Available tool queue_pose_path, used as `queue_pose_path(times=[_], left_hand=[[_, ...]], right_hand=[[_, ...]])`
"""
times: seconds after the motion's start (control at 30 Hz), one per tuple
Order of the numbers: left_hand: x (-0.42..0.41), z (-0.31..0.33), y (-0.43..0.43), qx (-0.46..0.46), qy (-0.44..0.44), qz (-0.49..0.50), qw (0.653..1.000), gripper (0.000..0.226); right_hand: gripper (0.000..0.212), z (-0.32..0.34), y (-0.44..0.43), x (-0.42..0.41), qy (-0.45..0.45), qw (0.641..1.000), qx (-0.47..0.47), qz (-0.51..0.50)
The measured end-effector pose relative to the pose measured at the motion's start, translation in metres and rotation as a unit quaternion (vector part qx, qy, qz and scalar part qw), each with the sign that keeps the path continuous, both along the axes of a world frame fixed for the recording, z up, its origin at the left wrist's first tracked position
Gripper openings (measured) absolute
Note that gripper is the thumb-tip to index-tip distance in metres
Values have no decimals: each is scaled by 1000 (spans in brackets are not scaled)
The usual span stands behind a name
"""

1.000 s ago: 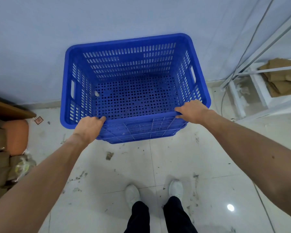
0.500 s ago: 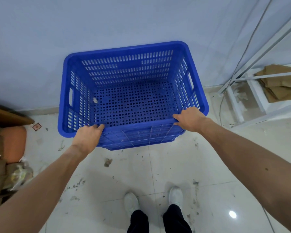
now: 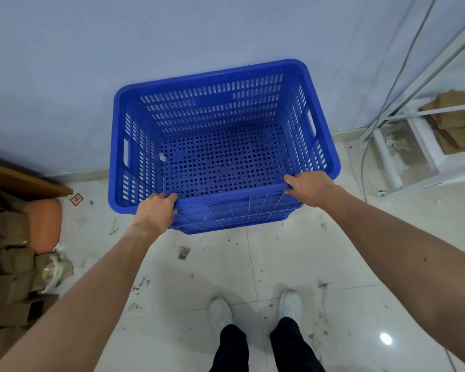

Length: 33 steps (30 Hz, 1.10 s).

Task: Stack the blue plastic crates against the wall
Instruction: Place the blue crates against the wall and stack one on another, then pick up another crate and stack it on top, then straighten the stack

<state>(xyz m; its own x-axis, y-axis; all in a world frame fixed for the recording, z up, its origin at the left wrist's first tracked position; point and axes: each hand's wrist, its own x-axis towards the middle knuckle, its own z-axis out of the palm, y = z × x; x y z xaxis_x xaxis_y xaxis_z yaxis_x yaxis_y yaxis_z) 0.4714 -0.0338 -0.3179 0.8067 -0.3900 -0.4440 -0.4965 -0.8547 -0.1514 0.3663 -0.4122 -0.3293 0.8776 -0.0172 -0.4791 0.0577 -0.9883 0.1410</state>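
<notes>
— Where do I have the arms?
— Both reach forward, bare, from the lower corners toward frame centre. My left hand (image 3: 155, 212) curls its fingers over an edge, left of centre; my right hand (image 3: 310, 187) does likewise, right of centre and slightly higher. Feet below, side by side.

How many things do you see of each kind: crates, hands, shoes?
Blue crates: 1 is clear; ribs under its front hint at more nested below, number uncertain
Hands: 2, left hand, right hand
White shoes: 2
Total: 5
</notes>
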Motion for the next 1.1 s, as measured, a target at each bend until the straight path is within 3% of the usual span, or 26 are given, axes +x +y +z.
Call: queue_pose_path(times=[0.17, 0.37, 0.5, 0.63, 0.9, 1.1], left_hand=[[-12, 21, -12, -149, 112, 168, 968, 79], [-43, 89, -35, -203, 93, 195, 955, 78], [-79, 132, -52, -206, 104, 245, 942, 77], [-119, 179, -73, -216, 131, 199, 947, 73], [-172, 239, -106, -229, 149, 38, 961, 61], [-222, 254, -122, -249, 159, -62, 953, 47]], right_hand=[[45, 18, 12, -13, 17, 997, 39, -66], [66, 68, 8, -58, 27, 966, 182, -179], [58, 100, 16, -102, 43, 941, 244, -233], [50, 139, 33, -158, 53, 927, 274, -249], [45, 215, 45, -248, -39, 900, 269, -341], [48, 239, 66, -362, -105, 848, 241, -461]])
